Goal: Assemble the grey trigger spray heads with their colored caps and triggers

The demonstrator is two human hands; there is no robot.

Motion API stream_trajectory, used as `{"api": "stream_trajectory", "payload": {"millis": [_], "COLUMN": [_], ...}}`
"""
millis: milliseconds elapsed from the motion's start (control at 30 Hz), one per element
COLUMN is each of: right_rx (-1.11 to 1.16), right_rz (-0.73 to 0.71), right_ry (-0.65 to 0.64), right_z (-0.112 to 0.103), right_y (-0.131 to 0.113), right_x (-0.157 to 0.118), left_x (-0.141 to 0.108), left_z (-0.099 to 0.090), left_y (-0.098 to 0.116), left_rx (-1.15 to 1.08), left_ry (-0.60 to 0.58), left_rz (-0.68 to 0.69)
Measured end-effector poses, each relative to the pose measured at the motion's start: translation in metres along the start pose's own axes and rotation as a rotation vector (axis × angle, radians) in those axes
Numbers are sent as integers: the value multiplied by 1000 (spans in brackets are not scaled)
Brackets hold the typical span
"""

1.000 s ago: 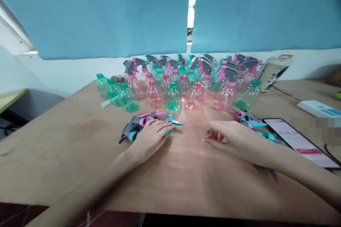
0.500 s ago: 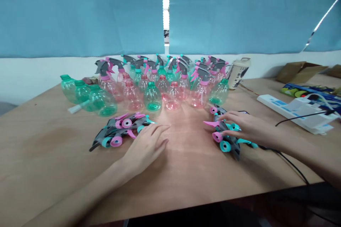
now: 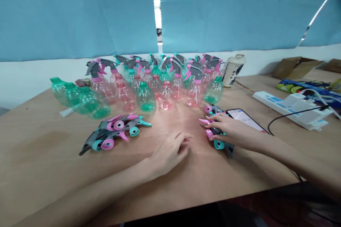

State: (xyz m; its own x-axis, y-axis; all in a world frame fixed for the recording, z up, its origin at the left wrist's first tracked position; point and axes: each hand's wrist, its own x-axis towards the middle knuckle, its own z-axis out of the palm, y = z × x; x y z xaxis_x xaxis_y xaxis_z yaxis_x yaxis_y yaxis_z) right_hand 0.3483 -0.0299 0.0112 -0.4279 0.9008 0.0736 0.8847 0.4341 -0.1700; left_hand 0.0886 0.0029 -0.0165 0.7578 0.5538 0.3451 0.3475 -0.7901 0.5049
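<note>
Near the middle of the table, my left hand (image 3: 172, 152) is just above or on the wood, fingers loosely bent and slightly apart, holding nothing. My right hand (image 3: 231, 129) lies over the right pile of spray heads (image 3: 220, 144), its fingers spread across the grey, pink and teal parts; whether it grips one is hidden. Another pile of spray heads (image 3: 114, 131) lies left of my left hand. Behind stand several pink and green bottles, such as an open green bottle (image 3: 146, 97) and a pink bottle with a spray head (image 3: 194, 94).
A phone (image 3: 246, 120) lies partly under my right forearm. To the right are a white power strip (image 3: 282, 104) with cables, a blue package (image 3: 314, 90) and a cardboard box (image 3: 295, 67). A printed cup (image 3: 233, 72) stands by the bottles; the table's front edge is below.
My left hand has moved right, away from the left pile. My right hand has shifted slightly over the right pile, and more of the phone shows. The camera view has shifted a little.
</note>
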Motion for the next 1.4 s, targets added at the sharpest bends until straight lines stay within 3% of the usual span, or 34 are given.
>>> {"api": "stream_trajectory", "payload": {"millis": [200, 433, 567, 700, 767, 900, 1000, 1200, 1400], "right_rx": [-21, 147, 475, 820, 884, 872, 782, 309, 274], "right_rz": [7, -33, -2, -22, -14, 22, -37, -141, -103], "right_ry": [12, 131, 183, 54, -9, -44, -48, -83, -197], "right_z": [-4, -10, -6, 2, 6, 13, 17, 18, 21], "right_y": [-6, -57, -96, -124, -132, -136, -132, -121, -113], "right_x": [11, 40, 58, 74, 82, 94, 98, 92, 90], "left_x": [-4, -23, -37, -48, -50, -50, -51, -66, -68], "left_z": [-2, -25, -39, -47, -50, -54, -57, -59, -61], "left_y": [-4, -19, -23, -28, -31, -36, -39, -39, -32], "left_rx": [-56, -155, -132, -53, -70, -158, -161, 67, 141], "left_ry": [46, 134, 225, 291, 303, 260, 207, 104, 28], "left_rz": [-39, -147, -165, -110, -92, -166, -237, -340, -422]}}
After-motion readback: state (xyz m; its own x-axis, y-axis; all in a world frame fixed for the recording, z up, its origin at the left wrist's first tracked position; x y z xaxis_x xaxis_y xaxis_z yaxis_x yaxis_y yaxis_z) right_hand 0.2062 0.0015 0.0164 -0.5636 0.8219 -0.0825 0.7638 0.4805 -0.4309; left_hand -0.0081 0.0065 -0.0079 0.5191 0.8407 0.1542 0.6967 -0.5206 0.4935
